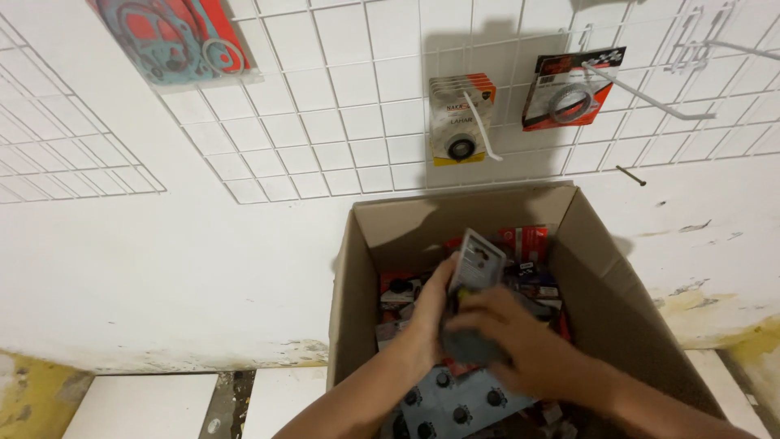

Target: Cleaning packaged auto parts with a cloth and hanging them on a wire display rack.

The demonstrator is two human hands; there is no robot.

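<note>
Both hands in cardboard box [605, 284]: left hand [426, 313] and right hand [520, 345] clamp grey blister packs [475, 272] between them, more packs beneath.

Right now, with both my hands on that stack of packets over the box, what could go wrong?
The grey packets are pinched loosely between the left hand and right hand, so one might slip back into the cardboard box and mix with the packets there. Lifting toward the wire grid, a hand could catch the bare white hook that sticks out. The two full pegs look crowded, so bumping the yellow packets might knock them off.
</note>
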